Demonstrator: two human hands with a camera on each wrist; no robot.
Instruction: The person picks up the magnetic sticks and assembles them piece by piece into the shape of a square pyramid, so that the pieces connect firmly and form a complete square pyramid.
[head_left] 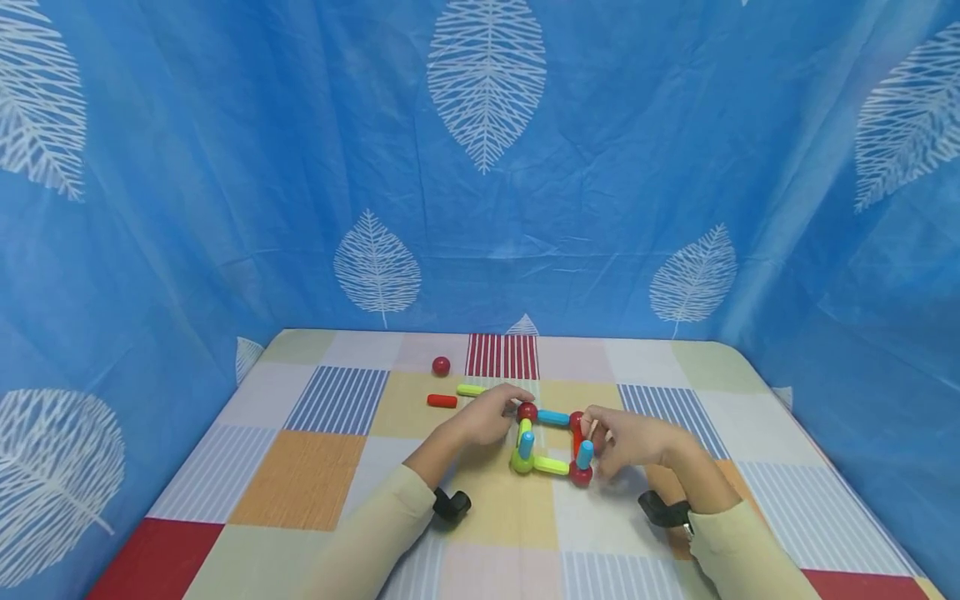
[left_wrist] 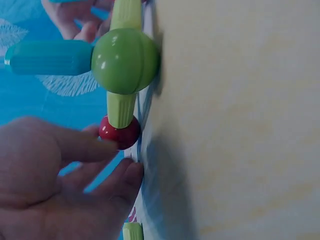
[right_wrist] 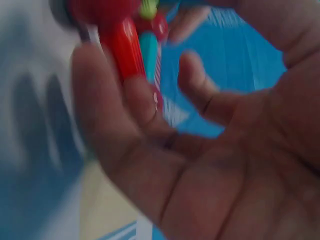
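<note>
A square of sticks and balls lies on the cloth: a green ball [head_left: 522,461] at front left, red balls at the other corners. Blue sticks [head_left: 527,443] [head_left: 585,454] stand upright on the two front balls. My left hand [head_left: 491,414] holds the back-left red ball [head_left: 528,412] with thumb and fingers; the left wrist view shows that ball [left_wrist: 120,132] against the fingers of the hand [left_wrist: 65,175]. My right hand [head_left: 633,437] is at the square's right side, fingers bent loosely beside the red stick [head_left: 577,442]. In the right wrist view the hand [right_wrist: 200,165] has its fingers spread near that stick [right_wrist: 125,47].
A loose red ball [head_left: 441,366], a red stick [head_left: 442,401] and a yellow-green stick [head_left: 470,390] lie to the left of the square. A patchwork cloth [head_left: 300,483] covers the table, with blue leaf-patterned curtains [head_left: 570,250] behind and at both sides.
</note>
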